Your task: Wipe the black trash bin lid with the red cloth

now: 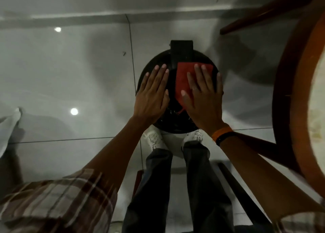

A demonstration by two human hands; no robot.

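The round black trash bin lid (pixel 173 120) sits on the floor in front of my feet, with a black hinge block at its far edge. A folded red cloth (pixel 183 79) lies on the lid's right half. My right hand (pixel 202 97) presses flat on the cloth with fingers spread, covering its right part. My left hand (pixel 152 93) rests flat on the lid's left side, fingers apart, holding nothing. Both hands hide much of the lid.
Glossy grey floor tiles (pixel 70 74) surround the bin. A round wooden table (pixel 299 92) with dark legs stands close on the right. A white cloth (pixel 8 125) hangs at the left edge. My white shoes (pixel 155 139) touch the bin's near side.
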